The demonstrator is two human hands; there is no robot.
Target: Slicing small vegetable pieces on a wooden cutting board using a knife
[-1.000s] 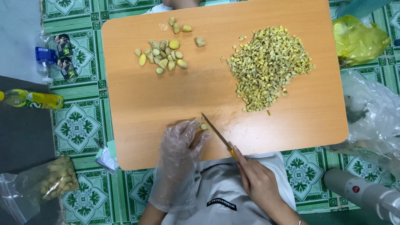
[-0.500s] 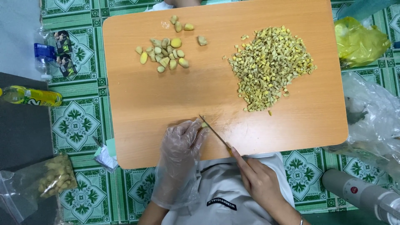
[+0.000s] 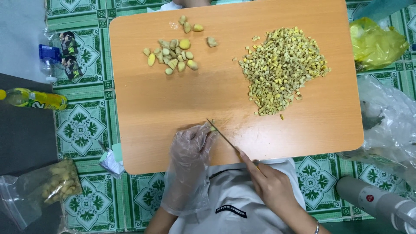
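A wooden cutting board (image 3: 164, 108) lies on a green patterned mat. My left hand (image 3: 191, 151), in a clear plastic glove, pins a small yellowish piece (image 3: 212, 128) to the board near its front edge. My right hand (image 3: 268, 184) grips a knife (image 3: 222, 135) whose blade rests against that piece at the gloved fingertips. A loose group of whole peeled pieces (image 3: 173, 56) sits at the board's far left. A large pile of small diced bits (image 3: 281, 69) covers the board's right part.
Left of the board lie a clear water bottle (image 3: 54, 56), a yellow drink bottle (image 3: 34, 99) and a plastic bag of pale pieces (image 3: 56, 184). A yellow bag (image 3: 377, 43), crumpled clear plastic (image 3: 390, 125) and a white cylinder (image 3: 381, 201) lie right.
The knife and both hands have shifted slightly on the board's front edge, the blade staying against the small piece under the gloved fingers. The piles have not moved.
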